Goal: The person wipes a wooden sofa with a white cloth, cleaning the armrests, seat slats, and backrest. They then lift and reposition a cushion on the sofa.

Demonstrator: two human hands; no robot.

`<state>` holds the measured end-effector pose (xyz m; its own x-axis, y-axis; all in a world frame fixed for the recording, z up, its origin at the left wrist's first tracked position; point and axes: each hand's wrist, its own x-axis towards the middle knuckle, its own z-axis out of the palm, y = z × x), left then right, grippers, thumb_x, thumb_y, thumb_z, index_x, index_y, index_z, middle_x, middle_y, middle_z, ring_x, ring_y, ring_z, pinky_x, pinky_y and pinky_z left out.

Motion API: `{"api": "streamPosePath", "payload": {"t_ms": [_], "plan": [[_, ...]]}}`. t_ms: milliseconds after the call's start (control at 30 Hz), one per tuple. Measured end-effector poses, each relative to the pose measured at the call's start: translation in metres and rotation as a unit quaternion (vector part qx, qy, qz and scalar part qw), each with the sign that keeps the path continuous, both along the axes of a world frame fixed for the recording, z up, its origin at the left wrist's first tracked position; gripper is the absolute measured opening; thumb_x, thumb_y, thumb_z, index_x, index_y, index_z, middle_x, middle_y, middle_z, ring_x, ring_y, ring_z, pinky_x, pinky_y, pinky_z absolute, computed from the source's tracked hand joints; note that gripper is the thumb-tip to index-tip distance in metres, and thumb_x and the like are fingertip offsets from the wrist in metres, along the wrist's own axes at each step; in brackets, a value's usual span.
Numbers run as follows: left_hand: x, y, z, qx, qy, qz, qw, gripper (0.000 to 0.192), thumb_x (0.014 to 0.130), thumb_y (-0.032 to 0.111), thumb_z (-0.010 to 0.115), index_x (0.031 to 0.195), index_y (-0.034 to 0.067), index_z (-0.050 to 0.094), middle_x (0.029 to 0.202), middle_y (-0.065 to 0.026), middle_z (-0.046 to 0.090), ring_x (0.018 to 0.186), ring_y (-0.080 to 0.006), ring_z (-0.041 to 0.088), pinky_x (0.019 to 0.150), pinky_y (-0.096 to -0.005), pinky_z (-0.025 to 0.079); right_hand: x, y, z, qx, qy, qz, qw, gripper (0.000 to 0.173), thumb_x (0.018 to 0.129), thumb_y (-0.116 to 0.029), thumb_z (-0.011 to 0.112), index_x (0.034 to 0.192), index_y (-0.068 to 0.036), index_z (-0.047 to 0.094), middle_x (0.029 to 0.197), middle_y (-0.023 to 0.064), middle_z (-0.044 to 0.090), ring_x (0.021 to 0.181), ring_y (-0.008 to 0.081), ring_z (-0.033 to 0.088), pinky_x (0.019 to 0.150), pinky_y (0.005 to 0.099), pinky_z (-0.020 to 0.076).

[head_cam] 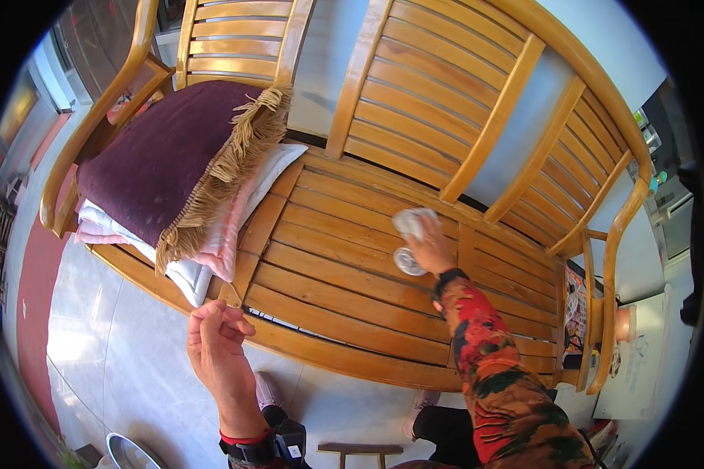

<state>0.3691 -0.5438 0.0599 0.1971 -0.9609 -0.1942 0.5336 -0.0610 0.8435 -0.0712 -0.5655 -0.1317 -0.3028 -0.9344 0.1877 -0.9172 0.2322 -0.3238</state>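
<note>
My left hand [218, 334] is raised in front of the bench's front edge, its fingers pinched around a thin pale strand [235, 292]. That strand runs up toward the corner of a pink quilted pad [220, 258]. Over the wooden bench seat [334, 246], my right hand [431, 246] reaches out and grips a crumpled white bundle [410, 221], blurred, perhaps cloth. A round, pale, spool-like object [409, 261] shows at the near side of the same hand; whether the hand also holds it, I cannot tell.
A purple cover with tan fringe [170, 146] lies over the folded pads at the bench's left end. The slatted backrest [428, 88] and curved right armrest [616, 234] bound the seat. Below are a small wooden stool [361, 449] and a metal basin [130, 452] on the floor.
</note>
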Motion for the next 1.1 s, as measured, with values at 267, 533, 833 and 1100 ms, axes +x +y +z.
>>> {"api": "streamPosePath", "payload": {"t_ms": [267, 533, 833, 1100], "plan": [[0.009, 0.001, 0.002, 0.006, -0.021, 0.01, 1.0, 0.016, 0.098, 0.017, 0.054, 0.096, 0.001, 0.06, 0.08, -0.0096, 0.063, 0.064, -0.0163, 0.058, 0.063, -0.0283, 0.049, -0.045, 0.032, 0.011, 0.13, -0.009, -0.364, 0.922, 0.073, 0.095, -0.049, 0.046, 0.147, 0.0, 0.032, 0.154, 0.0206, 0.027, 0.145, 0.037, 0.021, 0.116, 0.0518, 0.0206], [0.007, 0.0, 0.001, 0.019, -0.031, 0.006, 0.999, 0.016, 0.097, 0.015, 0.054, 0.096, 0.001, 0.06, 0.08, -0.0106, 0.063, 0.063, -0.0174, 0.058, 0.062, -0.0278, 0.048, 0.101, -0.119, -0.001, 0.09, -0.042, -0.198, 0.975, 0.078, 0.094, -0.052, 0.044, 0.15, 0.001, 0.029, 0.16, 0.0207, 0.017, 0.149, 0.0367, 0.009, 0.119, 0.0519, 0.005], [-0.002, -0.004, -0.005, 0.031, -0.039, -0.019, 0.999, 0.017, 0.098, 0.016, 0.051, 0.098, 0.001, 0.058, 0.079, -0.0099, 0.062, 0.063, -0.0182, 0.058, 0.062, -0.0296, 0.05, 0.128, -0.186, -0.013, -0.029, 0.028, 0.159, 0.986, 0.056, 0.085, -0.024, 0.059, 0.134, 0.001, 0.049, 0.15, 0.0184, 0.039, 0.141, 0.0365, 0.03, 0.118, 0.0472, 0.0206], [0.003, -0.009, -0.005, 0.048, -0.054, -0.013, 0.997, 0.016, 0.098, 0.015, 0.05, 0.097, 0.001, 0.058, 0.077, -0.0102, 0.062, 0.062, -0.0182, 0.057, 0.062, -0.0292, 0.049, 0.063, -0.163, -0.031, -0.115, 0.069, -0.148, 0.98, 0.059, 0.089, -0.028, 0.058, 0.138, 0.002, 0.044, 0.147, 0.0208, 0.041, 0.14, 0.0406, 0.03, 0.116, 0.0502, 0.0203]]}}
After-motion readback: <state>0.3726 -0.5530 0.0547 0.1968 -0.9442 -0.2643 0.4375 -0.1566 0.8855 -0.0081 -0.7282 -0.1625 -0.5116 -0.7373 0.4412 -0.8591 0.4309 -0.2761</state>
